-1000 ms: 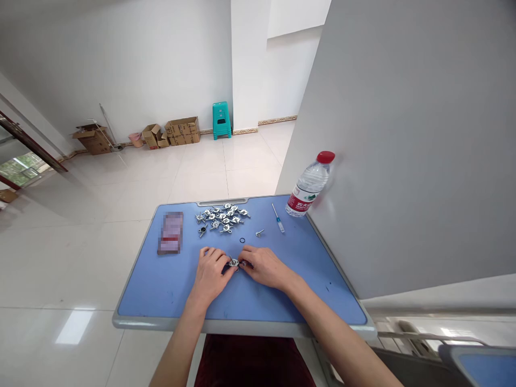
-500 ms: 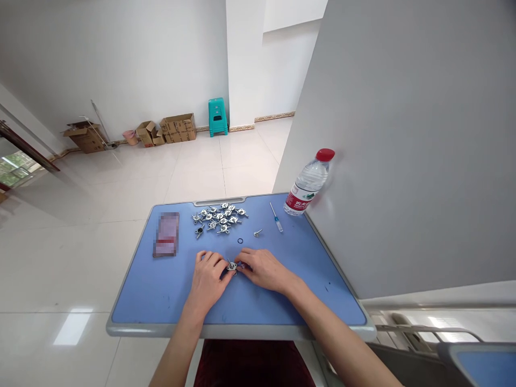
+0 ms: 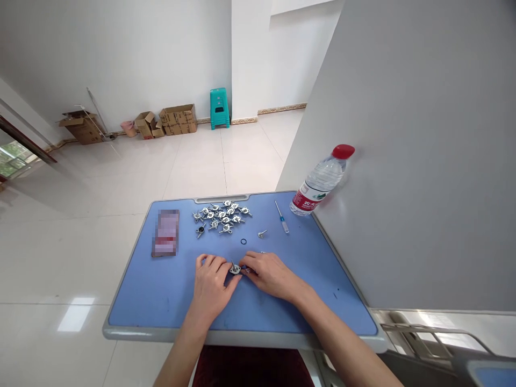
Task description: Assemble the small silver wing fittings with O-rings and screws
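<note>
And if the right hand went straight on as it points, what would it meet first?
Likely the small metal part in the left hand, just left of the right hand; whether they touch is unclear.

Fingers (image 3: 234,285) partly hide the metal fitting (image 3: 235,270), pixelation the flat item (image 3: 166,232).

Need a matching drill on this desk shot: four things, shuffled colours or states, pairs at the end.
1. Metal part at the left hand's fingertips
2. Bottle
3. Small ring
4. Stools

A. Turquoise, stacked on the floor by the wall
B. Silvery, pin sticking up
C. Dark, lying flat on the desk
D. Red cap, red-and-white label

Pairs: 1-B, 2-D, 3-C, 4-A
</note>
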Demonstrator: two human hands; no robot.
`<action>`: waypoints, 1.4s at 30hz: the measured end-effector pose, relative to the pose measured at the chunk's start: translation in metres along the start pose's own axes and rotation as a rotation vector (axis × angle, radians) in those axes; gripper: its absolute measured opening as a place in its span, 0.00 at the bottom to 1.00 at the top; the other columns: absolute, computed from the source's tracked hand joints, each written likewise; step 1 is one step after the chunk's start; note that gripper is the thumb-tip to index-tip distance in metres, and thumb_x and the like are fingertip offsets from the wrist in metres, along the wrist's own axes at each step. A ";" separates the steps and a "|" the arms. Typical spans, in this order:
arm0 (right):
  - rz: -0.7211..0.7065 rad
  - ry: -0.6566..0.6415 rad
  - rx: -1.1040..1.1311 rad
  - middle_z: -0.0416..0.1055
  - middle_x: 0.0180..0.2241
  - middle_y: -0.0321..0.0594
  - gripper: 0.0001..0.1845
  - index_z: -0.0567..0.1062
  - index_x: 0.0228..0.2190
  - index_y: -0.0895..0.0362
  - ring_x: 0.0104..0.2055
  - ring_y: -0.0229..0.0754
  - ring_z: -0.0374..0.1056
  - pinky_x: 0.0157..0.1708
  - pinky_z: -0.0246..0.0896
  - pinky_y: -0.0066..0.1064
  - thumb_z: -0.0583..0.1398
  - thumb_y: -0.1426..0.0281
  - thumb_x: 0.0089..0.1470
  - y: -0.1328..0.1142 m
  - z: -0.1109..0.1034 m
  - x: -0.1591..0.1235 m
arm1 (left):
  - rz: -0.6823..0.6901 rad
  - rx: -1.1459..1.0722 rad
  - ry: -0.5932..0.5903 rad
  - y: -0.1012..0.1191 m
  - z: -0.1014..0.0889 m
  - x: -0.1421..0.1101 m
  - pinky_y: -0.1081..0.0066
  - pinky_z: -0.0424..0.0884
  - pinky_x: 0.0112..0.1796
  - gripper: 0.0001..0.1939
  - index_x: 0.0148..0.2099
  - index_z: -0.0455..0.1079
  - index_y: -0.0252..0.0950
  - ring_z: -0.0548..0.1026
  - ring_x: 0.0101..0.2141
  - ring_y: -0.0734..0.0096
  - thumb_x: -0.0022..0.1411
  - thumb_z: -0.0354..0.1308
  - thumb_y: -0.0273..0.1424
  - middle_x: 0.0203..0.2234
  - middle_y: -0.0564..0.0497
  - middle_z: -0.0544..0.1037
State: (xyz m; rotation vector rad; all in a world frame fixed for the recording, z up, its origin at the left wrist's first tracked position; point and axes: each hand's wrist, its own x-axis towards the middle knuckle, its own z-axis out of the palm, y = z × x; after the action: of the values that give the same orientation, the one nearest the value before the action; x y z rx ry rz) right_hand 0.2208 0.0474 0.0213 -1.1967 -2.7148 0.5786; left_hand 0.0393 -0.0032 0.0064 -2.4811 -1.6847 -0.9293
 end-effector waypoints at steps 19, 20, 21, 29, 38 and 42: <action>0.035 -0.075 0.072 0.75 0.33 0.36 0.05 0.74 0.31 0.56 0.30 0.38 0.68 0.27 0.45 0.29 0.58 0.74 0.59 -0.002 -0.007 -0.004 | -0.015 -0.003 -0.027 0.004 0.009 -0.005 0.63 0.62 0.38 0.04 0.34 0.68 0.36 0.70 0.34 0.64 0.64 0.57 0.26 0.30 0.51 0.75; 0.037 -0.078 0.076 0.75 0.33 0.36 0.05 0.74 0.32 0.56 0.30 0.38 0.68 0.28 0.45 0.29 0.58 0.74 0.59 -0.002 -0.007 -0.004 | -0.022 -0.016 -0.036 0.003 0.009 -0.005 0.63 0.62 0.38 0.04 0.34 0.68 0.36 0.70 0.34 0.65 0.63 0.57 0.26 0.30 0.51 0.75; 0.042 -0.080 0.076 0.75 0.33 0.36 0.05 0.74 0.32 0.56 0.30 0.38 0.68 0.28 0.45 0.29 0.58 0.74 0.59 -0.002 -0.008 -0.004 | -0.033 -0.032 -0.046 0.003 0.009 -0.005 0.64 0.61 0.37 0.04 0.34 0.68 0.36 0.70 0.34 0.65 0.63 0.57 0.26 0.30 0.51 0.75; 0.074 -0.131 0.056 0.75 0.32 0.37 0.06 0.73 0.31 0.56 0.29 0.38 0.68 0.26 0.43 0.30 0.57 0.76 0.58 -0.003 -0.006 -0.005 | -0.121 -0.093 -0.101 0.003 0.010 -0.004 0.64 0.61 0.35 0.04 0.34 0.67 0.36 0.68 0.33 0.66 0.61 0.60 0.26 0.29 0.52 0.74; 0.076 -0.120 0.144 0.74 0.32 0.36 0.08 0.73 0.31 0.55 0.29 0.38 0.67 0.27 0.47 0.28 0.56 0.78 0.57 0.001 -0.012 -0.006 | -0.160 -0.130 -0.145 0.002 0.010 -0.002 0.65 0.61 0.34 0.04 0.34 0.67 0.37 0.68 0.33 0.66 0.61 0.59 0.26 0.29 0.53 0.74; 0.165 0.048 0.209 0.73 0.33 0.37 0.10 0.73 0.34 0.55 0.30 0.38 0.67 0.30 0.52 0.28 0.53 0.78 0.58 0.013 -0.017 -0.009 | -0.143 -0.124 -0.135 0.002 0.010 -0.002 0.65 0.62 0.34 0.04 0.34 0.67 0.37 0.69 0.33 0.65 0.62 0.57 0.26 0.29 0.52 0.74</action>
State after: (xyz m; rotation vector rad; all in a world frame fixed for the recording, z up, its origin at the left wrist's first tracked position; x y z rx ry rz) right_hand 0.2405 0.0539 0.0326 -1.3662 -2.4585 0.8187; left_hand 0.0453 -0.0024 -0.0024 -2.5839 -1.9251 -0.9234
